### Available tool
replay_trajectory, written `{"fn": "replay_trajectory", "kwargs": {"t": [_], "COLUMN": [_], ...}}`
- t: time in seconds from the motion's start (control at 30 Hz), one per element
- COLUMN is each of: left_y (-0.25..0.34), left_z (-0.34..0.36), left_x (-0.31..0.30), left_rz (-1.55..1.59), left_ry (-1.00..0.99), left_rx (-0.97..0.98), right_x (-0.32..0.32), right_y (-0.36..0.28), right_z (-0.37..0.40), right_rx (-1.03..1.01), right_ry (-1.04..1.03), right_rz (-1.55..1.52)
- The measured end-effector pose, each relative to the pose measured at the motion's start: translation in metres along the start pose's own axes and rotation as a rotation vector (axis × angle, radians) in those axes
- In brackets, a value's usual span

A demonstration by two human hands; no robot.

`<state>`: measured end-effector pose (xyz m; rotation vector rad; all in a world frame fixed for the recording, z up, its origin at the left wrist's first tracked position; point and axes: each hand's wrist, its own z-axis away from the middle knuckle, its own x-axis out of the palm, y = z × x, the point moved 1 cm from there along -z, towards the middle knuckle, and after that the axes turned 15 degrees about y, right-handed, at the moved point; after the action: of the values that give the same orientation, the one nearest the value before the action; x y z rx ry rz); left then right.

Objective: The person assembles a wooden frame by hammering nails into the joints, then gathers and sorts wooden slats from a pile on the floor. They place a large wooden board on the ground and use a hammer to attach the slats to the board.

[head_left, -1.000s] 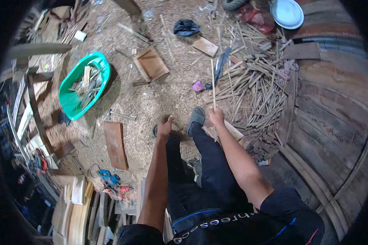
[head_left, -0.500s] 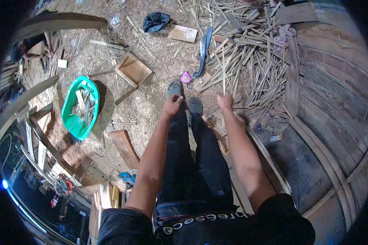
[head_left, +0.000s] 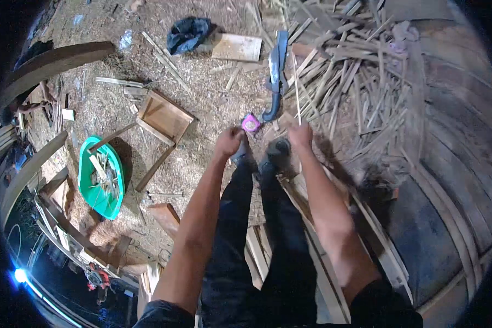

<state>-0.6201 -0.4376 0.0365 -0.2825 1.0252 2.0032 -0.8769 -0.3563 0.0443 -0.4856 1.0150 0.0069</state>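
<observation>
My right hand is closed around the near end of a thin wooden strip, which points away from me toward the pile of slats. My left hand is closed near my left foot; what it holds, if anything, is too small to make out. Just beyond it a pink tape measure lies on the ground. A machete with a dark handle rests past my feet, between the tape measure and the slat pile.
At the left sits a green tub with wood scraps, beside a wooden box frame. Long boards lie by my legs. A black bag and a board lie ahead. Another person's arm shows far left.
The view has shifted, and the tub, box and tape measure appear lower. My feet have moved relative to the tape measure. My right hand still grips the strip.
</observation>
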Motion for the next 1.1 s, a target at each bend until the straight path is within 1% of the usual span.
{"fn": "replay_trajectory", "kwargs": {"t": [0.03, 0.07, 0.1, 0.13, 0.17, 0.2, 0.23, 0.27, 0.3, 0.37, 0.4, 0.43, 0.53, 0.57, 0.6, 0.67, 0.7, 0.8, 0.83, 0.87, 0.9, 0.93, 0.97, 1.03, 1.07, 1.1], "left_y": [-0.009, -0.012, -0.039, -0.047, -0.049, -0.047, -0.050, -0.046, -0.038, -0.027, -0.035, -0.043, -0.062, -0.079, -0.080, -0.079, -0.076, -0.064, -0.051, -0.037, -0.037, -0.032, -0.015, -0.025, -0.005, -0.012], "left_z": [-0.018, -0.047, -0.079, -0.104, -0.130, -0.155, -0.179, -0.196, -0.210, -0.229, -0.238, -0.241, -0.224, -0.224, -0.218, -0.199, -0.195, -0.200, -0.203, -0.212, -0.232, -0.252, -0.260, -0.310, -0.306, -0.325], "left_x": [0.011, 0.022, 0.044, 0.055, 0.066, 0.071, 0.080, 0.087, 0.091, 0.101, 0.112, 0.122, 0.140, 0.150, 0.148, 0.141, 0.137, 0.120, 0.103, 0.086, 0.074, 0.054, 0.026, -0.015, -0.039, -0.054], "left_rz": [-0.053, -0.096, -0.088, -0.154, -0.221, -0.219, -0.180, -0.112, -0.052, -0.030, -0.019, 0.054, -0.061, 0.029, 0.000, -0.047, -0.027, -0.141, -0.193, -0.186, -0.228, -0.289, -0.302, -0.418, -0.304, -0.278], "left_ry": [0.000, 0.013, 0.077, 0.142, 0.204, 0.183, 0.255, 0.308, 0.303, 0.266, 0.242, 0.233, 0.230, 0.196, 0.194, 0.194, 0.163, 0.325, 0.422, 0.510, 0.703, 0.821, 0.842, 1.095, 1.059, 1.156], "left_rx": [0.013, 0.041, 0.141, 0.205, 0.273, 0.248, 0.248, 0.208, 0.142, 0.106, 0.083, 0.106, 0.161, 0.103, 0.115, 0.147, 0.112, 0.168, 0.231, 0.219, 0.303, 0.367, 0.300, 0.303, 0.233, 0.307], "right_x": [0.021, 0.047, 0.065, 0.083, 0.103, 0.133, 0.148, 0.157, 0.169, 0.188, 0.193, 0.196, 0.193, 0.192, 0.193, 0.202, 0.199, 0.190, 0.184, 0.180, 0.178, 0.182, 0.220, 0.186, 0.182, 0.184], "right_y": [0.010, 0.017, 0.017, 0.016, 0.016, 0.026, 0.028, 0.027, 0.029, 0.034, 0.038, 0.039, 0.034, 0.037, 0.040, 0.051, 0.049, 0.046, 0.042, 0.041, 0.035, 0.029, 0.061, 0.027, 0.020, 0.017], "right_z": [-0.006, -0.024, -0.040, -0.056, -0.068, -0.086, -0.101, -0.112, -0.121, -0.130, -0.131, -0.132, -0.138, -0.141, -0.143, -0.147, -0.148, -0.144, -0.141, -0.135, -0.132, -0.132, -0.151, -0.130, -0.129, -0.130], "right_rx": [-0.017, -0.039, -0.051, -0.063, -0.070, -0.150, -0.146, -0.142, -0.147, -0.158, -0.150, -0.146, -0.124, -0.128, -0.135, -0.086, -0.063, 0.027, 0.064, 0.104, 0.138, 0.171, 0.037, -0.009, -0.027, -0.023], "right_ry": [-0.012, 0.044, 0.037, 0.029, 0.114, 0.236, 0.185, 0.134, 0.135, 0.132, 0.134, 0.138, 0.106, 0.089, 0.074, 0.066, 0.062, -0.044, -0.062, -0.085, -0.110, -0.141, -0.006, -0.093, -0.127, -0.119], "right_rz": [-0.010, 0.048, 0.020, -0.008, 0.025, 0.024, 0.038, 0.054, 0.059, 0.076, 0.091, 0.105, 0.061, 0.068, 0.075, 0.118, 0.137, -0.069, -0.123, -0.178, -0.236, -0.295, -0.191, -0.404, -0.510, -0.536]}}
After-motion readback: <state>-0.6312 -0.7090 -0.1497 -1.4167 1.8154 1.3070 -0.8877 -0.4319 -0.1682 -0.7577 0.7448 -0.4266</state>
